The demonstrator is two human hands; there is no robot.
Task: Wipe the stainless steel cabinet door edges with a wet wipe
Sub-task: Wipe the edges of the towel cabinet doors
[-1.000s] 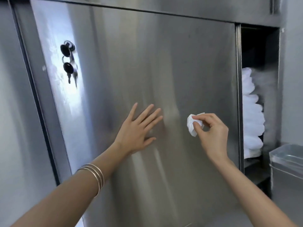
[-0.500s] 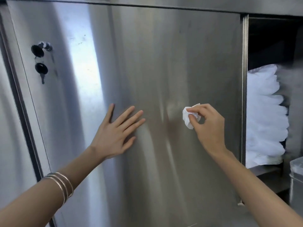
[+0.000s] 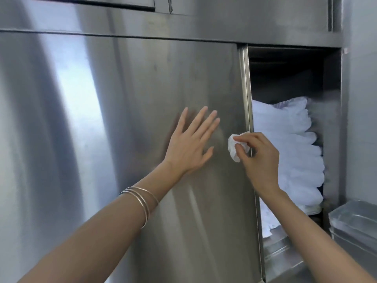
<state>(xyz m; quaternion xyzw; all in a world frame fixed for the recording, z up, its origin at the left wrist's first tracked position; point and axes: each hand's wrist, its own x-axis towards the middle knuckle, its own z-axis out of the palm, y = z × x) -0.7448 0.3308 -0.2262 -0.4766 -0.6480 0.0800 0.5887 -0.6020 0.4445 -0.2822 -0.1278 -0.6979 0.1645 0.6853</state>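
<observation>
Steel door edge (image 3: 245,88), wipe (image 3: 233,149) beside, cloths (image 3: 285,139) behind, tray (image 3: 355,223) rt

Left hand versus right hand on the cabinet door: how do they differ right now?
The left hand lies flat on the cabinet door, fingers straight and spread; the right hand curls its fingers round the wet wipe. The left hand sits on the door's face; the right hand is at the door's right edge. The left wrist wears bangles; the right wrist is bare. Both are at similar height.

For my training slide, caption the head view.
Left hand flat on brushed steel door; right hand pinches crumpled white wipe at its edge.
</observation>
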